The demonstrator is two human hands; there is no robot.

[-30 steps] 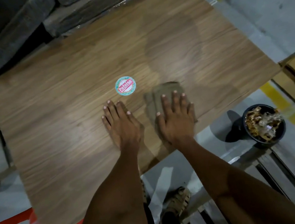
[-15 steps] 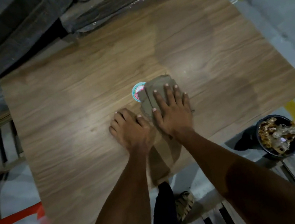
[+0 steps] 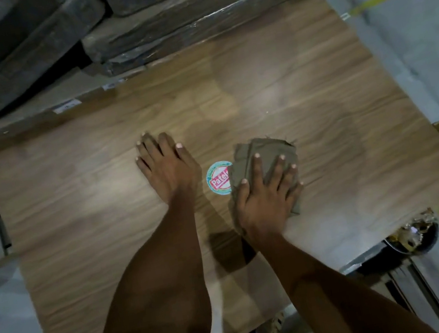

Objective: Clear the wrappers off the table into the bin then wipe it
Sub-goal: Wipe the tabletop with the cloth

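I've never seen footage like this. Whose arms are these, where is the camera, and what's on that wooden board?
There is no machine here: a person wears a wide-angle camera on the head, looking down at their own bare arms. The brown wood-grain tabletop fills the view. The left hand lies flat on the bare wood, holding nothing. The right hand presses a crumpled grey-brown cloth onto the surface with spread fingers, as for wiping. Between the hands sits a round teal and red sticker, its right edge covered by the cloth. Below the table's right corner stands a black round bin holding shiny wrappers.
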